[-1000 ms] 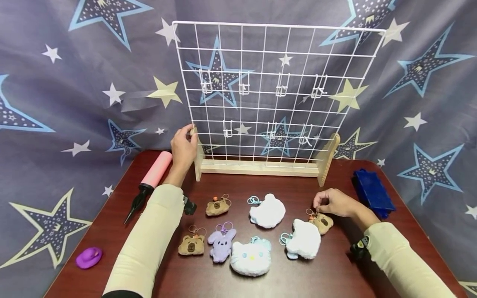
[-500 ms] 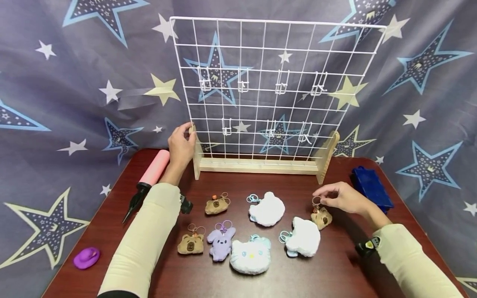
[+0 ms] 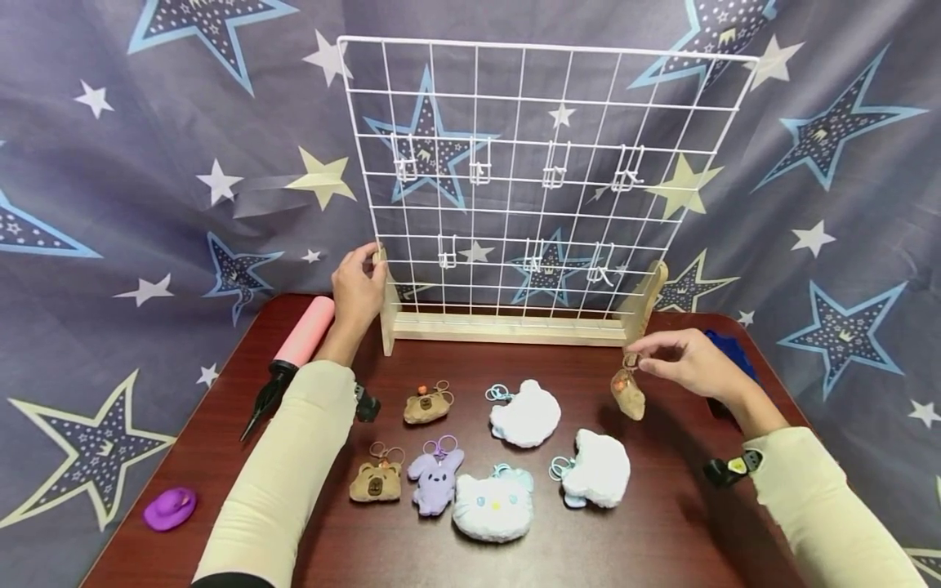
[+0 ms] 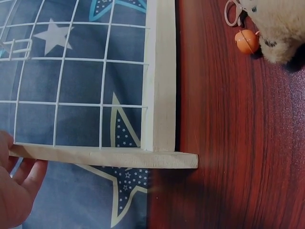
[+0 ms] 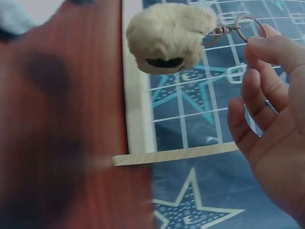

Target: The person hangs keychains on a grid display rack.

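Note:
My left hand (image 3: 357, 284) grips the top of the left wooden end post (image 3: 389, 314) of a white wire grid rack (image 3: 500, 204). In the left wrist view the fingers curl round that post (image 4: 105, 156). Off the table, my right hand (image 3: 684, 363) pinches the metal ring of a small brown plush keychain (image 3: 628, 398), which hangs below the fingertips. Close up in the right wrist view, the plush (image 5: 164, 38) dangles from its clasp and ring (image 5: 249, 28). Several white hooks, such as one upper hook (image 3: 555, 173), sit on the grid in two rows.
On the table lie two more brown bear keychains (image 3: 428, 406), a purple plush rabbit (image 3: 435, 482), and white plush keychains (image 3: 526, 415). A pink and black pump (image 3: 305, 335) and a purple hat-shaped item (image 3: 171, 509) are at left. A blue object (image 3: 731, 353) is partly behind my right hand.
My right hand has lifted the brown keychain off the table, up and toward the rack, by its ring. The left hand has stayed on the end post.

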A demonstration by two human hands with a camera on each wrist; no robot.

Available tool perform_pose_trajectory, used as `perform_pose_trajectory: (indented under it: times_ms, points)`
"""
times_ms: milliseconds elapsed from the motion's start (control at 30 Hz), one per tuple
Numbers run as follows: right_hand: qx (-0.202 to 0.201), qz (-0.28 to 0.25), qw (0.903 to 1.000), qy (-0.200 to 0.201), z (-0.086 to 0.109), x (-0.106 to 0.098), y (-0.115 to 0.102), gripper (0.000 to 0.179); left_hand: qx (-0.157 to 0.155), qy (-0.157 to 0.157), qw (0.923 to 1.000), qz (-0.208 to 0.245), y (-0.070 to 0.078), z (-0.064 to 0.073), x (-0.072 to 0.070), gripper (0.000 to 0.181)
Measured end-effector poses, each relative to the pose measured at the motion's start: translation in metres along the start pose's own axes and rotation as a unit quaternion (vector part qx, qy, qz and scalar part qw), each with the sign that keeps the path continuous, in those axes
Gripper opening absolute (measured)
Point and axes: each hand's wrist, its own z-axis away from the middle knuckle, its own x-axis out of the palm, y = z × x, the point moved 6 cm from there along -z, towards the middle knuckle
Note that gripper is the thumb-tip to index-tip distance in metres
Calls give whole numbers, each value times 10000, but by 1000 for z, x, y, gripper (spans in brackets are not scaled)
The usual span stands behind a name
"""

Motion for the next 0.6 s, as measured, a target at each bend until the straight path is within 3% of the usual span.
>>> perform_pose_trajectory:
  times_ms: [333, 600]
  points:
    - [-328, -364, 9975, 516, -28, -34, -28, 27, 35, 32, 10000, -10, -1, -1, 0, 32]
    - [-173, -334, 9934, 1081, -50, -63, -52, 26, 33, 46, 10000, 20, -2, 1, 1, 31]
